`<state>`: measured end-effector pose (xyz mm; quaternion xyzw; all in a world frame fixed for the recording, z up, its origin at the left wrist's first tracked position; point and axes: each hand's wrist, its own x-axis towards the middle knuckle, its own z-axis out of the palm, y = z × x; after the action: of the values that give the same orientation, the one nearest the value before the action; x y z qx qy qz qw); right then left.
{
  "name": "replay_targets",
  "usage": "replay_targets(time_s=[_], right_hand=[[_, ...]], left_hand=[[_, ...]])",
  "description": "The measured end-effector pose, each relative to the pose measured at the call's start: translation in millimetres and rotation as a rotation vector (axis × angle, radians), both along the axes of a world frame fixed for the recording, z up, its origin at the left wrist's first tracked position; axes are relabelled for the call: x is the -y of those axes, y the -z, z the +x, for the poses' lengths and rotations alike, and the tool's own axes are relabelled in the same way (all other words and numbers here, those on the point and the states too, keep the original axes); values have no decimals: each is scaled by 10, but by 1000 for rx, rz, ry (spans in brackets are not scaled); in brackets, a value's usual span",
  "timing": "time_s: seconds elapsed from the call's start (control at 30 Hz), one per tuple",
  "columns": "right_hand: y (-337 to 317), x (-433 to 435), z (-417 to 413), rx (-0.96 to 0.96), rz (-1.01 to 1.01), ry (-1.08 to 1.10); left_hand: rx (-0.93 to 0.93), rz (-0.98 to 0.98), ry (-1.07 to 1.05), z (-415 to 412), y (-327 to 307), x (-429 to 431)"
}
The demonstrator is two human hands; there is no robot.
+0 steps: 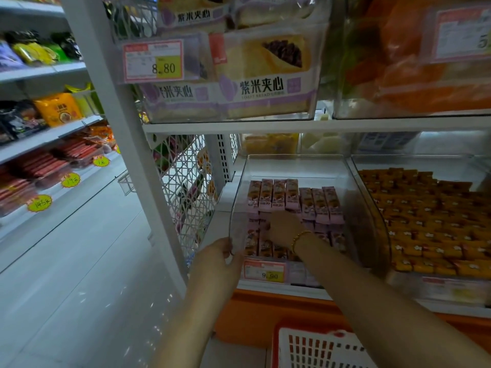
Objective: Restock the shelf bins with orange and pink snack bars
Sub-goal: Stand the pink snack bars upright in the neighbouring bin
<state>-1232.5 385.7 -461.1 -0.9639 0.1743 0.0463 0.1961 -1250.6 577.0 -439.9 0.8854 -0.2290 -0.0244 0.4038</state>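
my left grip (218, 257) curled round the near left corner of the clear plastic shelf bin (297, 156). my right grip (283, 229) sat inside that bin, down on the pink-wrapped snack bars (292, 197) standing in rows. its fingers were hidden, so i could not tell whether they pinched one. orange-wrapped snack bars (425, 221) filled the neighbouring clear bin (425, 162) on the right.

Clear glossy plastic noted for bin (292, 167). Pink snack bars (279, 195) wrapped in shiny film. Shelf upright (135, 160) finished smooth matt white. Basket (313, 349) moulded in plastic lattice.
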Motion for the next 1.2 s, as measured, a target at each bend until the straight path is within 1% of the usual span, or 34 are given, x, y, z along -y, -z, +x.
replay_targets(time_s=[0.1, 0.17, 0.23, 0.37, 0.6, 0.67, 0.8, 0.83, 0.9, 1.0, 1.03, 1.1, 1.13, 1.2], right_hand=[[41, 22, -22, -134, -52, -39], [54, 42, -18, -156, -83, -71], [71, 63, -20, -150, -106, -89], [47, 83, -124, -52, -124, -95], [4, 102, -353, 81, -9, -114], [-24, 88, -388, 124, 67, -106], [-107, 42, -419, 299, 269, -75], [-148, 19, -433, 309, 302, -62], [-235, -22, -483, 270, 361, -58], [-329, -28, -607, 199, 376, -74], [-359, -18, -667, 239, 371, -47], [-459, 37, -817, 430, 434, 69], [-523, 80, -911, 551, 536, 139], [-710, 129, -1149, 735, 842, 219]], left_hand=[[-6, -3, -3, -3, 4, 0], [-8, 2, -4, -7, 2, 3], [-1, 10, 0, -16, -4, 5], [20, 31, 13, -52, -29, 0], [57, 31, 23, -123, -80, 18], [53, 33, 23, -148, -86, 21], [56, 26, 7, -197, -119, 8], [55, 16, 3, -209, -137, 5], [60, -16, -1, -247, -178, -6], [77, -83, -13, -295, -230, -21], [68, -104, -18, -312, -245, -27], [17, -155, -17, -338, -282, -33], [-16, -174, -2, -344, -296, -31], [-102, -197, 51, -368, -334, -10]])
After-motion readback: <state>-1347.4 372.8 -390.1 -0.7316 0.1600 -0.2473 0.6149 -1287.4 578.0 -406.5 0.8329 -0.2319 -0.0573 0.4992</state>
